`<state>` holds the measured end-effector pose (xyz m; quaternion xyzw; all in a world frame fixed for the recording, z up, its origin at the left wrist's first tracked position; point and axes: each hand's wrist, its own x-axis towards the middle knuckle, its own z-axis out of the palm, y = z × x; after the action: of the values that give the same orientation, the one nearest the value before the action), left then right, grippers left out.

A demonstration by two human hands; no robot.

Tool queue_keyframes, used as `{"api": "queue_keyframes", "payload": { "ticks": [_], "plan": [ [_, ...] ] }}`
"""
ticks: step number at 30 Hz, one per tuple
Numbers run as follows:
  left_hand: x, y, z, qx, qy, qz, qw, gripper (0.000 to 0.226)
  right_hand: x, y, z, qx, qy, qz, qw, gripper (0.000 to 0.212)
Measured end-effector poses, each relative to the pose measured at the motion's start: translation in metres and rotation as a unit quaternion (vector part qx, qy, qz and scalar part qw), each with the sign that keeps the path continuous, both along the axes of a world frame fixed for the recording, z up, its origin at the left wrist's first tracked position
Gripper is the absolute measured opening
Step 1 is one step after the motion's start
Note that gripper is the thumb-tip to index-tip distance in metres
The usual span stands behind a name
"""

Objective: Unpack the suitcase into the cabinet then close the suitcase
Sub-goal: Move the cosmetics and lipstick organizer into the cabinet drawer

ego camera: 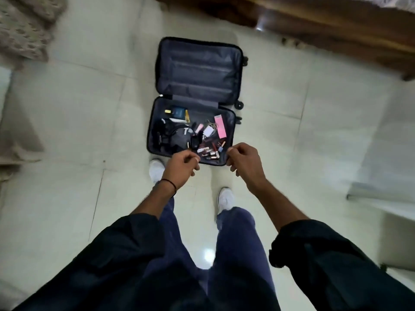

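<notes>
Left hand [182,167], right hand [244,163] over open suitcase [197,70]

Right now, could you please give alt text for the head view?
An open suitcase lies flat on the tiled floor, small items cluttering its near half. A person's left hand and right hand hover empty over its near edge.

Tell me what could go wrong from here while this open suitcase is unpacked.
1. The small tubes lie loose by the near rim of the suitcase; taking many at once may drop some.
2. The thin cord by the white charger looks tangled; lifting it might drag neighbours out.
3. The left shoe stands close to that rim; a step could trip.
</notes>
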<state>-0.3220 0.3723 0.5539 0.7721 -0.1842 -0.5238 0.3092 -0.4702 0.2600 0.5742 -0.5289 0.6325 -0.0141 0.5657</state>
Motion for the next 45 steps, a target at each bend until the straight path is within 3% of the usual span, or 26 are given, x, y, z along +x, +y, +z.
{"api": "queue_keyframes", "payload": {
  "ticks": [6, 16, 19, 22, 26, 29, 32, 34, 36, 38, 41, 45],
  "plan": [
    [0.071, -0.054, -0.139, 0.007, 0.019, -0.037, 0.999, 0.017, 0.047, -0.027, -0.128, 0.067, 0.040, -0.050, 0.996, 0.019],
    [0.097, -0.083, -0.420, 0.072, 0.031, -0.090, 0.993, 0.020, 0.066, -0.044, -0.429, 0.129, 0.068, -0.074, 0.986, 0.014],
    [0.095, -0.090, -0.480, 0.072, 0.039, -0.076, 0.994, 0.017, 0.060, -0.043, -0.498, 0.114, 0.072, -0.065, 0.989, 0.013],
    [0.086, -0.098, -0.525, 0.038, 0.042, -0.079, 0.995, 0.017, 0.056, -0.050, -0.549, 0.029, 0.115, -0.003, 0.993, 0.018],
    [0.075, -0.114, -0.567, -0.014, -0.002, -0.069, 0.998, 0.016, 0.065, -0.066, -0.589, -0.081, 0.101, -0.014, 0.992, 0.009],
    [0.072, -0.131, -0.582, -0.057, -0.118, -0.070, 0.989, 0.016, 0.082, -0.072, -0.606, -0.175, 0.090, -0.012, 0.980, 0.012],
    [0.076, -0.152, -0.588, -0.067, -0.243, -0.167, 0.953, 0.021, 0.099, -0.075, -0.617, -0.193, 0.107, 0.019, 0.975, 0.022],
    [0.079, -0.164, -0.592, -0.021, -0.290, -0.260, 0.921, 0.027, 0.109, -0.075, -0.623, -0.178, 0.135, 0.041, 0.974, 0.044],
    [0.080, -0.172, -0.595, 0.030, -0.304, -0.311, 0.900, 0.035, 0.115, -0.072, -0.627, -0.177, 0.171, 0.063, 0.967, 0.069],
    [0.080, -0.176, -0.596, 0.045, -0.292, -0.315, 0.902, 0.038, 0.119, -0.071, -0.627, -0.186, 0.201, 0.074, 0.959, 0.080],
    [0.082, -0.176, -0.596, 0.044, -0.280, -0.297, 0.912, 0.040, 0.112, -0.072, -0.628, -0.176, 0.141, 0.038, 0.974, 0.077],
    [0.081, -0.168, -0.599, 0.066, -0.302, -0.315, 0.897, 0.046, 0.081, -0.074, -0.627, -0.147, 0.040, 0.035, 0.988, 0.061]
  ]
}}
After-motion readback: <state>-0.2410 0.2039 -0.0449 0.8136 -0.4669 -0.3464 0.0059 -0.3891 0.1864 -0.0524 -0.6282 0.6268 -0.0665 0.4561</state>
